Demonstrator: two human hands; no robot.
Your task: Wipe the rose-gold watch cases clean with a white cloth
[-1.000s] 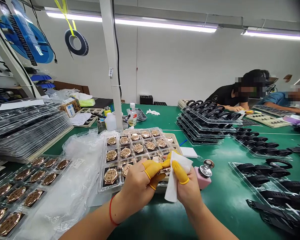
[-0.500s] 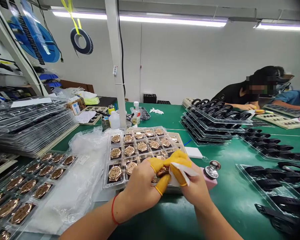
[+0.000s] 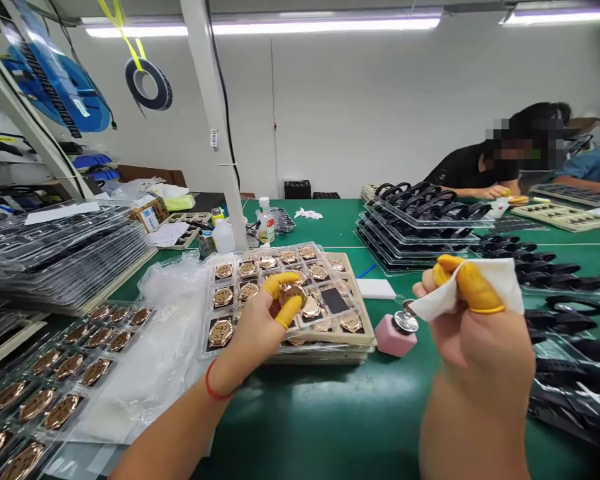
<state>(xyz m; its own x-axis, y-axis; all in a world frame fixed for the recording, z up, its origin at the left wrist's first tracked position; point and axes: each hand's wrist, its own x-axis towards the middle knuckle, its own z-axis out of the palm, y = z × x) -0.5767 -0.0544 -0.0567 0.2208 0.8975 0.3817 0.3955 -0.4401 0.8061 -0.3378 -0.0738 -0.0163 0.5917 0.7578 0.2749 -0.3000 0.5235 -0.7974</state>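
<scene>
My left hand (image 3: 263, 317), with yellow finger covers, grips a round rose-gold watch case (image 3: 293, 298) by its edges, above a clear tray (image 3: 207, 350) of similar cases. One compartment (image 3: 335, 301) in that tray shows only black lining. Raised at the right, my right hand (image 3: 475, 320) pinches a folded white cloth (image 3: 507, 277) between yellow-covered fingers. A pink bottle with a metal top (image 3: 396, 333) stands between the tray and my right hand.
More cases lie in a tray (image 3: 107, 363) at the left, beside plastic wrap (image 3: 145, 373). Stacked trays (image 3: 65, 253) rise behind it. Black straps in trays (image 3: 425, 227) fill the right side. A person (image 3: 470, 167) works at the far right. Bottles (image 3: 225, 237) stand by the post.
My hands have parted. The right one has moved right with the cloth, uncovering the pink bottle; the left has moved slightly left and up with the watch case. The view has shifted slightly.
</scene>
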